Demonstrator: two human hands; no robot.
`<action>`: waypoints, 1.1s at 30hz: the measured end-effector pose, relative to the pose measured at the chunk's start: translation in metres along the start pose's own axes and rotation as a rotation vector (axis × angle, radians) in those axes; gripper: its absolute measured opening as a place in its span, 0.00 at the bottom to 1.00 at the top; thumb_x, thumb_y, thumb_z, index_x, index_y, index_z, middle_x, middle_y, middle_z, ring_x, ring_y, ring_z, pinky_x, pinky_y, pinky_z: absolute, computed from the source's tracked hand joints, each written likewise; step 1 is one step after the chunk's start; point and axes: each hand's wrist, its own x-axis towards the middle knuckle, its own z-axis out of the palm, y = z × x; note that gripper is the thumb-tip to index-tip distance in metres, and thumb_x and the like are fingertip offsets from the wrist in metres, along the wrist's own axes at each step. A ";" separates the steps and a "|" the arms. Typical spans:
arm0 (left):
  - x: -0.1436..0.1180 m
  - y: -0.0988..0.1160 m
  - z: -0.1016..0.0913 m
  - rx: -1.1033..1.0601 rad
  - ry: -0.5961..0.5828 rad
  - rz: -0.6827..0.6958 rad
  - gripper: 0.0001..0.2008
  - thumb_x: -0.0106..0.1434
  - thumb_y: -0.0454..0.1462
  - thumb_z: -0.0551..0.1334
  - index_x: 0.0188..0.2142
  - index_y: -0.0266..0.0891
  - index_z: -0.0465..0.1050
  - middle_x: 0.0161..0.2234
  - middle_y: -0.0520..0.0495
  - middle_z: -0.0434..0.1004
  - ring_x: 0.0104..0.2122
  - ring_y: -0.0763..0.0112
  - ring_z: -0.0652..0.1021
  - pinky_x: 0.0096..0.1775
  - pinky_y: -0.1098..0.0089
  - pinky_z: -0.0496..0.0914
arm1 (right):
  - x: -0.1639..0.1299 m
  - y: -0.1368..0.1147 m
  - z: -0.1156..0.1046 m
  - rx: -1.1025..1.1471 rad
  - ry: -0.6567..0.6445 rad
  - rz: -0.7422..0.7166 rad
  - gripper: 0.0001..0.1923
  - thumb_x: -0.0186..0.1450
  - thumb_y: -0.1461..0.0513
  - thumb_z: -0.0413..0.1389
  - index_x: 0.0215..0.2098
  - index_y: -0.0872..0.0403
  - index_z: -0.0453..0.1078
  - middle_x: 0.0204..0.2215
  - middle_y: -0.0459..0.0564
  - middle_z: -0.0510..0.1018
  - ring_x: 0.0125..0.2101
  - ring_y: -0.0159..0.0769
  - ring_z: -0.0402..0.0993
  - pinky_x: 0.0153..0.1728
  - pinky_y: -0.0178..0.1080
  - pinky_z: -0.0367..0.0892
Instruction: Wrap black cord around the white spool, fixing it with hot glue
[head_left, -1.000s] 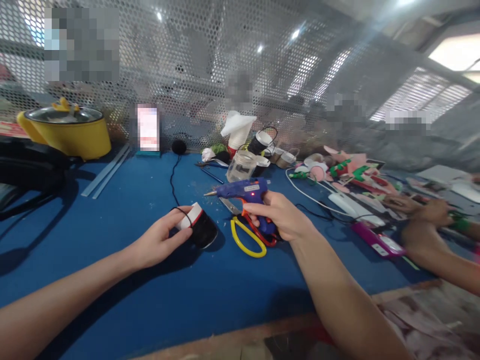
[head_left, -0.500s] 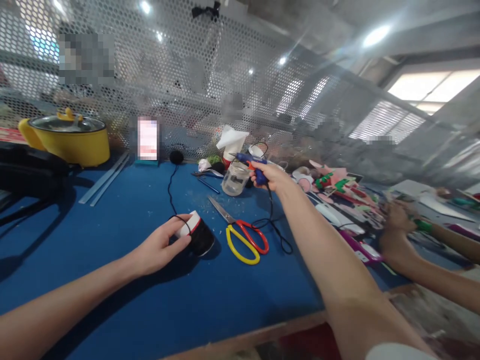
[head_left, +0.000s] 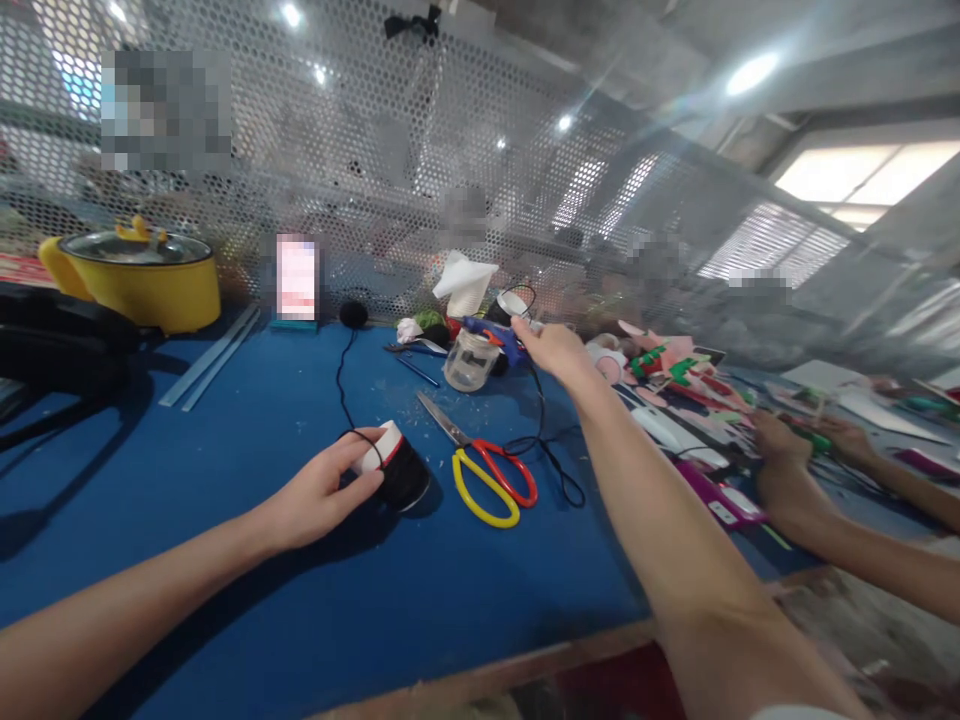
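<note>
In the head view, the left hand (head_left: 322,500) was closed around the white end of a small tapered cup (head_left: 405,478) with a red stripe and a black-wrapped body, which lay tilted over the blue desk (head_left: 420,610) just in front of that hand. A thin black strand (head_left: 340,385) looped over the cup and ran away beyond the left hand to a dark round ball (head_left: 353,314). The right hand (head_left: 559,352) reached farther out, touching a blue glue gun (head_left: 511,345) at the mouth of a clear, open plastic jar (head_left: 466,372); whether its fingers were wrapped firmly around the handle could not be told. Between the hands lay metal scissors with yellow and red handles (head_left: 484,520).

The gun could have tipped the light jar if its weight had come down off-centre, or if its black cable (head_left: 541,400), trailing below the right hand near the scissors, had snagged and tugged. A hot nozzle might also have softened the plastic. A slackened left grip could have loosened the strand.
</note>
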 end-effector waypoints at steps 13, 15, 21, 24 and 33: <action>-0.004 0.005 0.004 0.201 -0.002 0.050 0.09 0.60 0.37 0.50 0.29 0.36 0.66 0.30 0.47 0.71 0.33 0.68 0.71 0.38 0.67 0.67 | -0.120 -0.088 0.071 -0.137 -0.549 -0.724 0.25 0.59 0.48 0.46 0.13 0.56 0.61 0.17 0.49 0.69 0.23 0.32 0.65 0.25 0.35 0.58; -0.004 0.006 0.003 0.200 -0.003 0.052 0.09 0.60 0.37 0.50 0.28 0.36 0.66 0.30 0.47 0.71 0.34 0.67 0.71 0.39 0.67 0.67 | -0.117 -0.088 0.074 -0.107 -0.614 -0.691 0.21 0.58 0.53 0.49 0.13 0.55 0.60 0.16 0.47 0.69 0.21 0.31 0.65 0.24 0.34 0.57; -0.002 0.007 0.001 0.108 -0.014 0.071 0.09 0.60 0.36 0.51 0.35 0.36 0.67 0.44 0.43 0.67 0.46 0.64 0.67 0.49 0.65 0.61 | -0.116 -0.069 0.070 0.402 -0.578 -0.454 0.07 0.57 0.62 0.52 0.22 0.56 0.65 0.36 0.51 0.74 0.31 0.30 0.70 0.34 0.35 0.63; -0.001 0.007 0.001 -0.018 -0.011 0.022 0.10 0.61 0.37 0.51 0.38 0.36 0.67 0.48 0.42 0.65 0.47 0.63 0.67 0.50 0.65 0.61 | -0.118 -0.058 0.063 0.569 -0.561 -0.339 0.07 0.57 0.61 0.52 0.25 0.56 0.66 0.35 0.50 0.74 0.32 0.30 0.70 0.36 0.36 0.64; -0.004 0.015 0.002 -0.186 -0.070 -0.047 0.15 0.60 0.39 0.53 0.45 0.35 0.64 0.52 0.42 0.64 0.49 0.61 0.67 0.50 0.65 0.60 | -0.126 -0.031 0.048 0.656 -0.397 -0.239 0.09 0.56 0.57 0.54 0.31 0.56 0.67 0.31 0.50 0.74 0.31 0.33 0.69 0.36 0.40 0.63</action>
